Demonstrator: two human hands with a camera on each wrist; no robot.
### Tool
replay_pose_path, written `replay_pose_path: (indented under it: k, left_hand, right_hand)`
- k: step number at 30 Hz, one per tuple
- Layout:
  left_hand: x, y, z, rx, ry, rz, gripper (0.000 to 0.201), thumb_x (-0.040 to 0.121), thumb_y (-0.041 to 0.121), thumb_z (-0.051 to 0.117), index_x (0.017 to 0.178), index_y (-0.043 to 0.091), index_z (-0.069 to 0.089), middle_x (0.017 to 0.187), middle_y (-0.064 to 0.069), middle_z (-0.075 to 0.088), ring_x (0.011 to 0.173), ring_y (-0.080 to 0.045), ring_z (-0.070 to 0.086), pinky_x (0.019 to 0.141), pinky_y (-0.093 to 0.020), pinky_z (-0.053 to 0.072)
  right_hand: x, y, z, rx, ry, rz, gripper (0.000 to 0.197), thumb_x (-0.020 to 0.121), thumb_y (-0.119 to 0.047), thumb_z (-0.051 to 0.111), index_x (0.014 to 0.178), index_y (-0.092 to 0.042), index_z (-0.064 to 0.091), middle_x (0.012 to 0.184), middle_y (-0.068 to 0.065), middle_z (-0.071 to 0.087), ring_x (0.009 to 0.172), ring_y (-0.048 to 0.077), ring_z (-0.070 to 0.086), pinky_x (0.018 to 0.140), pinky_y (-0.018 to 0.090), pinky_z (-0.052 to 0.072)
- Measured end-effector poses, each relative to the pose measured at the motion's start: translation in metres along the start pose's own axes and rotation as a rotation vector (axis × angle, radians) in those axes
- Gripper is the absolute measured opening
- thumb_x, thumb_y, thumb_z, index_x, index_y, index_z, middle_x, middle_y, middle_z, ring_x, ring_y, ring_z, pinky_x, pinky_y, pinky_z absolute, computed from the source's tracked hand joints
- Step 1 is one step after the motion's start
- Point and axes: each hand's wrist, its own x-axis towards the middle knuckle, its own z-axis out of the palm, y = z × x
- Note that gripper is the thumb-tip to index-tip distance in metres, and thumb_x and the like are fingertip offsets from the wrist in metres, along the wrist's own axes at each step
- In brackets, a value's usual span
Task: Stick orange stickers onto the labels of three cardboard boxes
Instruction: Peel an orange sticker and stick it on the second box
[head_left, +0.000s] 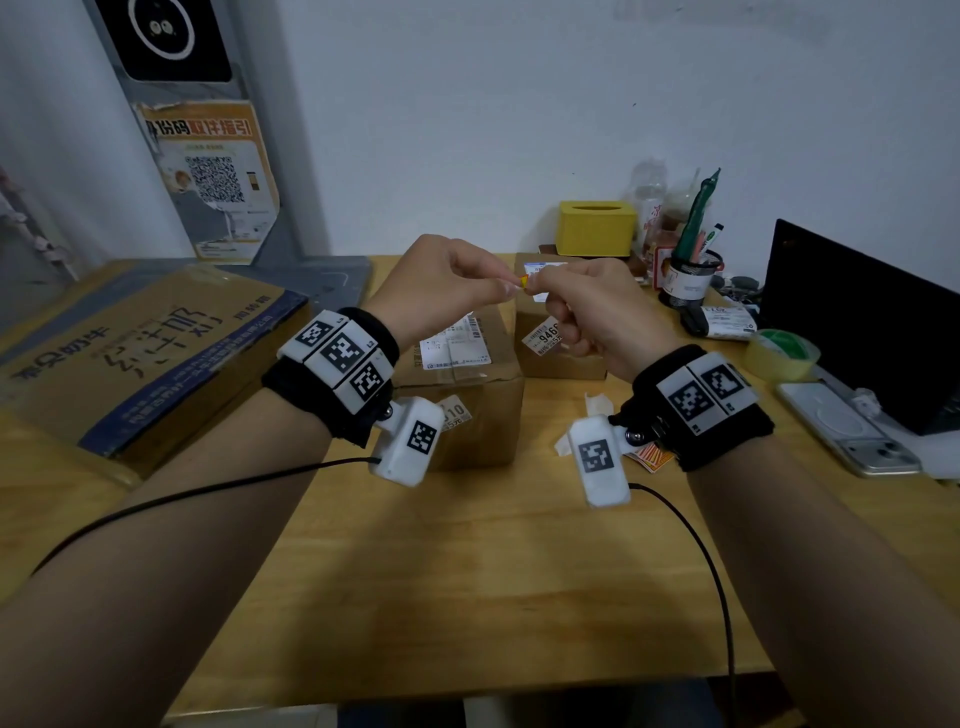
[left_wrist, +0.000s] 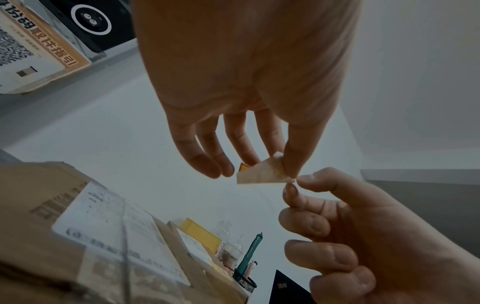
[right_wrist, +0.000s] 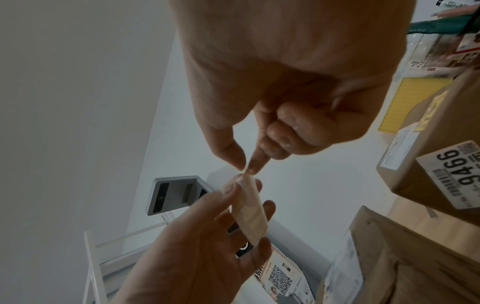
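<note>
Both hands are raised above the table and meet on a small orange sticker (head_left: 523, 281) that sits on pale backing paper (left_wrist: 262, 173). My left hand (head_left: 508, 280) pinches the paper between thumb and forefinger, with the other fingers loosely spread. My right hand (head_left: 535, 290) pinches one corner of it with thumb and index tips (left_wrist: 294, 183), the rest of its fingers curled. Below the hands stand a mid-sized cardboard box (head_left: 467, 415) with a white label (head_left: 454, 349) and a smaller box (head_left: 566, 358) with a "9466" label (head_left: 543, 335). A large box (head_left: 140, 353) lies at the left.
A yellow tissue box (head_left: 597, 228), a mesh pen holder (head_left: 688, 283), a dark laptop (head_left: 857, 322), a tape roll (head_left: 782, 353) and a phone (head_left: 852, 431) crowd the right side. Paper scraps (head_left: 592, 405) and an orange sheet (head_left: 649, 457) lie under my right wrist.
</note>
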Motion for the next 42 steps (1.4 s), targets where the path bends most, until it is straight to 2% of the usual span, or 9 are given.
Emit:
replay_pose_path:
  k: [9, 12, 18, 23, 29, 32, 36, 39, 42]
  left_hand:
    - [-0.001, 0.000, -0.001, -0.017, -0.002, 0.018, 0.008, 0.084, 0.012, 0.077, 0.087, 0.018, 0.081, 0.093, 0.005, 0.075, 0.074, 0.005, 0.065, 0.067, -0.013, 0.048]
    - [-0.002, 0.001, -0.001, -0.015, -0.007, 0.019, 0.008, 0.084, 0.011, 0.077, 0.088, 0.015, 0.082, 0.093, 0.005, 0.074, 0.072, 0.005, 0.064, 0.067, -0.014, 0.046]
    - [-0.002, 0.002, -0.001, -0.006, -0.007, 0.018, 0.009, 0.084, 0.010, 0.076, 0.091, 0.012, 0.082, 0.095, 0.003, 0.074, 0.069, 0.005, 0.063, 0.066, -0.013, 0.046]
    - [-0.003, 0.002, -0.003, 0.023, -0.004, 0.001, 0.009, 0.085, 0.013, 0.076, 0.091, 0.014, 0.082, 0.098, 0.007, 0.074, 0.073, 0.009, 0.063, 0.066, -0.012, 0.045]
    - [-0.003, 0.006, -0.004, 0.014, 0.000, -0.031, 0.007, 0.086, 0.018, 0.076, 0.089, 0.020, 0.082, 0.099, 0.005, 0.076, 0.075, 0.007, 0.064, 0.072, -0.020, 0.048]
    - [-0.004, 0.007, -0.004, 0.007, -0.009, -0.046, 0.007, 0.086, 0.020, 0.075, 0.086, 0.024, 0.081, 0.100, 0.001, 0.077, 0.078, -0.001, 0.064, 0.074, -0.024, 0.049]
    - [-0.006, 0.010, -0.006, -0.013, -0.014, -0.063, 0.006, 0.082, 0.024, 0.076, 0.083, 0.027, 0.081, 0.103, -0.015, 0.076, 0.084, -0.023, 0.063, 0.076, -0.040, 0.052]
    - [-0.006, 0.011, -0.006, 0.000, -0.027, -0.081, 0.009, 0.087, 0.020, 0.073, 0.090, 0.024, 0.081, 0.105, -0.011, 0.076, 0.096, -0.025, 0.069, 0.088, -0.046, 0.056]
    - [-0.007, 0.012, -0.007, -0.010, -0.038, -0.113, 0.012, 0.090, 0.019, 0.071, 0.096, 0.020, 0.080, 0.105, -0.008, 0.077, 0.105, -0.029, 0.068, 0.086, -0.043, 0.058]
  right_hand:
    - [0.001, 0.000, 0.003, -0.012, 0.001, 0.005, 0.011, 0.082, -0.021, 0.072, 0.074, -0.014, 0.067, 0.057, 0.001, 0.046, 0.043, 0.014, 0.036, 0.045, 0.024, 0.023]
    - [0.001, 0.000, 0.003, -0.010, -0.003, 0.003, 0.010, 0.082, -0.021, 0.072, 0.077, -0.012, 0.070, 0.058, 0.002, 0.046, 0.042, 0.014, 0.036, 0.044, 0.023, 0.023]
    - [0.002, 0.001, 0.003, -0.025, -0.001, -0.008, 0.016, 0.084, -0.018, 0.072, 0.070, -0.014, 0.066, 0.056, 0.001, 0.046, 0.041, 0.013, 0.036, 0.042, 0.020, 0.023]
    - [0.004, 0.004, 0.001, 0.024, -0.039, -0.014, 0.014, 0.087, -0.017, 0.075, 0.073, -0.014, 0.070, 0.055, -0.001, 0.041, 0.042, 0.012, 0.032, 0.041, 0.020, 0.022]
    - [0.005, 0.005, 0.000, 0.109, -0.110, -0.022, 0.013, 0.090, -0.011, 0.071, 0.077, -0.011, 0.071, 0.052, -0.006, 0.030, 0.043, 0.009, 0.022, 0.041, 0.022, 0.015]
    - [0.005, 0.004, 0.000, 0.113, -0.123, -0.032, 0.014, 0.092, -0.010, 0.069, 0.077, -0.011, 0.069, 0.052, -0.008, 0.029, 0.042, 0.007, 0.021, 0.041, 0.023, 0.014]
    - [0.006, 0.005, 0.001, 0.162, -0.133, -0.030, 0.018, 0.092, -0.009, 0.069, 0.075, -0.013, 0.070, 0.055, -0.006, 0.026, 0.041, 0.006, 0.020, 0.037, 0.018, 0.017]
    - [0.006, 0.006, 0.001, 0.190, -0.144, -0.027, 0.013, 0.093, -0.009, 0.068, 0.081, -0.011, 0.071, 0.057, -0.004, 0.024, 0.042, 0.005, 0.020, 0.036, 0.018, 0.018]
    - [0.006, 0.005, 0.000, 0.206, -0.161, -0.036, 0.005, 0.094, -0.010, 0.068, 0.092, -0.006, 0.071, 0.057, -0.005, 0.025, 0.042, 0.006, 0.020, 0.036, 0.018, 0.019]
